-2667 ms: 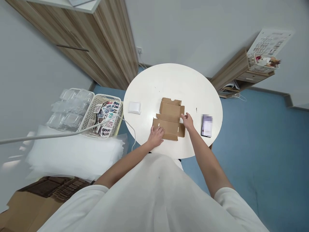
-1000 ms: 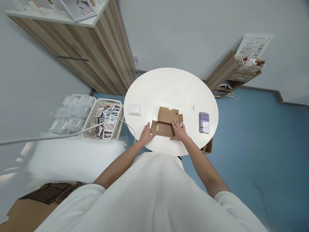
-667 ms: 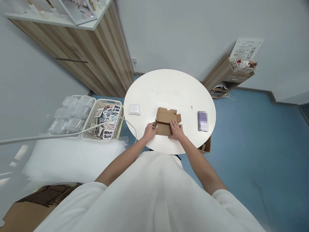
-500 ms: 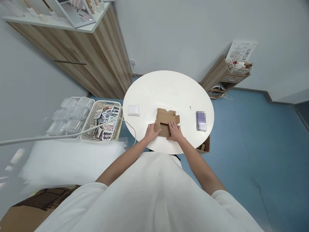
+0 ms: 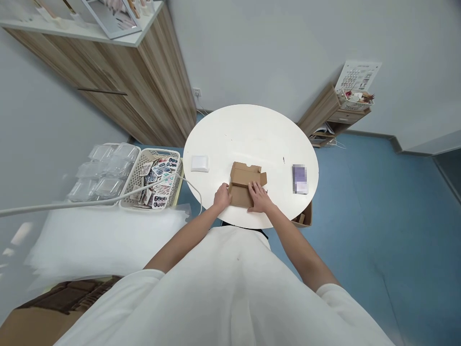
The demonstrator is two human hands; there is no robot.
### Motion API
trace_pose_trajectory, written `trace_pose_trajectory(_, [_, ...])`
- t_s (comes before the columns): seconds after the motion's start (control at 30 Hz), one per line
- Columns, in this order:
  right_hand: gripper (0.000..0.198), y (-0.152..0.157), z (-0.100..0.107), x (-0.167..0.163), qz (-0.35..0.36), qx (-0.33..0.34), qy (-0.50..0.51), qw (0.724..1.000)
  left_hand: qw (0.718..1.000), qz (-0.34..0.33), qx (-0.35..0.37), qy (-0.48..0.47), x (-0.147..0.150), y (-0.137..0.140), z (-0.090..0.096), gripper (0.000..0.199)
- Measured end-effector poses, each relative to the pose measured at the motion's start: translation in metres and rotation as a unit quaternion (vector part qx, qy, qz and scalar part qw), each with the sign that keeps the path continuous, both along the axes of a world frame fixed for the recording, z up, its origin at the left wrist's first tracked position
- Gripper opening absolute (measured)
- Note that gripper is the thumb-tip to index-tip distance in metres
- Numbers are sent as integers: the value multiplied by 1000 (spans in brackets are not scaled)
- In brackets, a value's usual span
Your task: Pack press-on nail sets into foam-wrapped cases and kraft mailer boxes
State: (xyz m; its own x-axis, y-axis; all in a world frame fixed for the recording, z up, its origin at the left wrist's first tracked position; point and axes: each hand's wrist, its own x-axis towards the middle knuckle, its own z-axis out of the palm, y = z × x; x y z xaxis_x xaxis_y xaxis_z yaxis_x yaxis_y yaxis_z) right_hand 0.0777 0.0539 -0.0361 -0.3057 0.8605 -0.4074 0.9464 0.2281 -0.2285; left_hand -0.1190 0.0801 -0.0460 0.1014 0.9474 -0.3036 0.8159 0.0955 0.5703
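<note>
Left end of the shallow brown cardboard box [image 5: 239, 196] turned up

Nearest is the person's loose white shirt [image 5: 237, 283]. Past it, the left hand [image 5: 222, 196] sits at the box's left edge, its fingers curled in against the cardboard; I cannot tell whether it pinches it. The right hand [image 5: 258, 197] lies partly spread over the box's right end, fingers extended and pressing rather than gripping, as far as shows.

The box rests near the front edge of the round white table [image 5: 252, 129], between the hands. About a second ago its left end panel lay flat, with a pale slot showing; now that panel is folded up beside the left hand (the right end is hidden under the other one). So the base seems to be taking a tray's shape, though the brown lid panel [image 5: 247, 173] behind it lies open, one flap sticking out to the right.

Farther back, a flat white rectangular packet [image 5: 200, 163] lies to the left, and a blurred purple-and-white rectangular item [image 5: 299, 179] to the right. Beyond the table stands a tall wood-grain cabinet [image 5: 158, 81].
</note>
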Motion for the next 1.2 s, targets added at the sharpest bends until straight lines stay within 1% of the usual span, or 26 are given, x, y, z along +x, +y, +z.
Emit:
trace_pose_trajectory(0.1, [124,0,0,-1,-2,1,-1,1000,1000,-6,-3,23,2,1,-1,32])
trace_pose_trajectory(0.17, [123,0,0,-1,-4,3,-3,1000,1000,-24,5,14,1,-1,0,37])
trace_pose_trajectory(0.2, [123,0,0,-1,-4,4,-3,1000,999,-37,12,1,-1,-3,1,43])
trace_pose_trajectory(0.23, [123,0,1,0,-4,5,-3,1000,998,-55,21,-15,-3,-4,3,52])
trace_pose_trajectory(0.3, [122,0,2,1,-2,8,0,1000,993,-107,29,-41,-9,-5,6,78])
trace_pose_trajectory(0.37, [121,0,2,2,-1,10,3,1000,985,-164,18,-43,-14,-3,9,103])
trace_pose_trajectory(0.43, [121,0,2,2,0,10,5,1000,979,-204,3,-29,-16,2,10,116])
trace_pose_trajectory(0.53, [120,1,1,1,0,7,7,1000,976,-216,-7,-4,-14,8,9,121])
trace_pose_trajectory(0.67, [118,1,3,0,2,9,9,1000,977,-210,-12,14,-11,11,5,118])
trace_pose_trajectory(0.77, [113,-7,8,1,-11,37,23,999,977,-210,-15,30,-10,10,5,117])
trace_pose_trajectory(0.83, [102,-18,9,5,-67,72,47,994,977,-210,-18,34,-9,8,5,118])
trace_pose_trajectory(0.87, [95,-25,8,7,-114,90,62,987,977,-210,-19,34,-9,8,5,118])
trace_pose_trajectory(0.9, [90,-32,6,10,-177,102,77,976,977,-210,-18,33,-9,7,5,119])
trace_pose_trajectory(0.93, [85,-38,4,14,-244,106,95,959,977,-209,-17,32,-9,7,5,119])
trace_pose_trajectory(0.97, [82,-44,0,17,-303,97,116,941,978,-207,-16,32,-9,6,5,119])
trace_pose_trajectory(1.03, [76,-49,-6,24,-394,61,155,904,978,-204,-14,30,-9,5,5,121])
trace_pose_trajectory(1.1, [73,-49,-10,29,-438,28,180,880,979,-202,-14,25,-9,4,5,122])
trace_pose_trajectory(1.2, [66,-41,-9,33,-454,4,196,869,980,-196,-14,20,-9,3,6,123])
